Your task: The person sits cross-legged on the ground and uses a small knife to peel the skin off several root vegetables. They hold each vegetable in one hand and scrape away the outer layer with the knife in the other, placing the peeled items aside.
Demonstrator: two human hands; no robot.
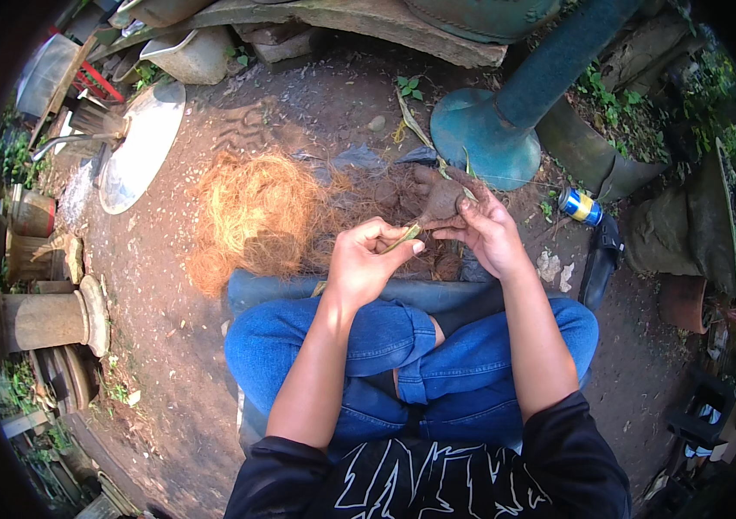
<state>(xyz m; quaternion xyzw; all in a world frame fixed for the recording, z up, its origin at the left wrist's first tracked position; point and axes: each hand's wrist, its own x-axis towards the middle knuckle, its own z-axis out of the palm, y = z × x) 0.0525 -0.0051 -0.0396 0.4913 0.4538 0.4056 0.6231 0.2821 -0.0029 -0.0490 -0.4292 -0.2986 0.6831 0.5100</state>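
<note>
My right hand (494, 230) holds a brown, bulb-shaped lump (444, 198) with a narrow neck, its fingers spread around the body. Between the thumb and fingers of my left hand (365, 256) is a flat yellow-green strip (405, 238), perhaps dried leaf, beside the lump's neck. Whether the strip is tied to the neck I cannot tell. A pile of golden-brown coconut fibre (261, 207) lies on the ground beyond my left hand. Darker fibre and brown lumps (389, 193) lie on dark plastic sheeting (356, 157), partly hidden behind my hands.
A blue-green post with a flared base (472, 139) stands ahead to the right. Nearby are a blue and yellow can (580, 206) and a black sandal (601, 263). A round white disc (144, 149) tilts at the left, above stone-like pots (50, 321). A slab bench (368, 26) crosses the far side.
</note>
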